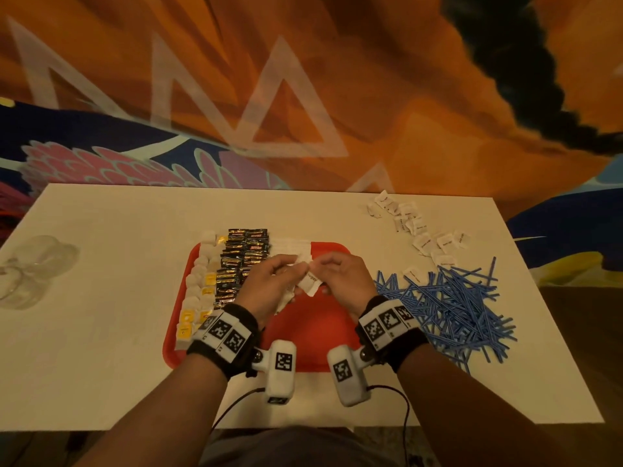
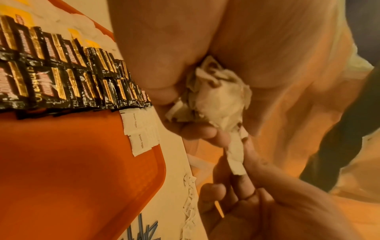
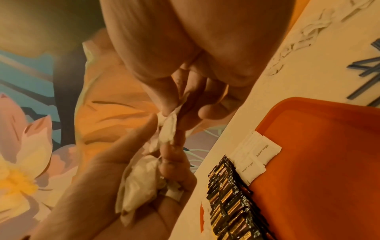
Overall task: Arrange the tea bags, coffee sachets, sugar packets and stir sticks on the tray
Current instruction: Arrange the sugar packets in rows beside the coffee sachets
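Observation:
A red tray [image 1: 313, 335] lies mid-table. On its left stand rows of tea bags [image 1: 199, 291] and black coffee sachets [image 1: 241, 261], with white sugar packets [image 1: 291, 247] at the far edge. Above the tray my left hand [image 1: 269, 281] holds a bunch of sugar packets [image 2: 213, 100] in its curled fingers. My right hand [image 1: 337, 274] pinches one packet [image 2: 236, 155] at the edge of that bunch. In the right wrist view the bunch [image 3: 139, 183] lies in the left palm and the pinched packet [image 3: 167, 128] sits between the fingertips.
Loose sugar packets [image 1: 414, 227] lie scattered at the table's far right. A heap of blue stir sticks [image 1: 448, 305] lies right of the tray. Clear plastic cups [image 1: 30, 267] lie near the left edge. A colourful patterned wall rises behind the table.

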### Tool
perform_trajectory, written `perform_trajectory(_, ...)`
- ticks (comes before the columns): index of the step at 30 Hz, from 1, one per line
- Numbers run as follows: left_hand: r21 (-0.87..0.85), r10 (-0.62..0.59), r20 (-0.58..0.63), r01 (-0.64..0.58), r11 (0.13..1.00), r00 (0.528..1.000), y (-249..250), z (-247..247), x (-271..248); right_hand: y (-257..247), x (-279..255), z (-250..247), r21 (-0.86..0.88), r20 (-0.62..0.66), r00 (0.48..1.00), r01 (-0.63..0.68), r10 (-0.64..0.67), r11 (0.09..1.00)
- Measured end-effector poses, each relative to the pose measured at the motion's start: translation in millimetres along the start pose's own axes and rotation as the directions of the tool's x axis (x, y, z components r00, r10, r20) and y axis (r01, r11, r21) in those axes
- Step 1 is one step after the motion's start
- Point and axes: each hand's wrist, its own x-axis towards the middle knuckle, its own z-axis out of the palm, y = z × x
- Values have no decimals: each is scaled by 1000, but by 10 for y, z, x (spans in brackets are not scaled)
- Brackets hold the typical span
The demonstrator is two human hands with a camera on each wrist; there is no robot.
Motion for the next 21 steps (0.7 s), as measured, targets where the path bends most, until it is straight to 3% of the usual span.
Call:
perform_trajectory(2, -10, 30, -29, -31, 999, 999, -6, 3, -14, 14, -8, -16, 12, -5, 1000, 11, -11, 1000)
perform_trajectory(7, -88, 37, -128, -48, 995, 991, -45, 33, 6, 97, 9, 12, 149, -156, 986, -43, 67, 988)
perform_trajectory(12, -179, -7, -157, -21, 984, 988, -10, 1, -7, 141, -24, 79, 144, 60, 994, -102, 94, 984)
perform_trajectory(21, -148, -9, -268, -32, 989, 963, -133, -124, 41, 175, 93, 178, 161, 41, 990, -140, 135, 977)
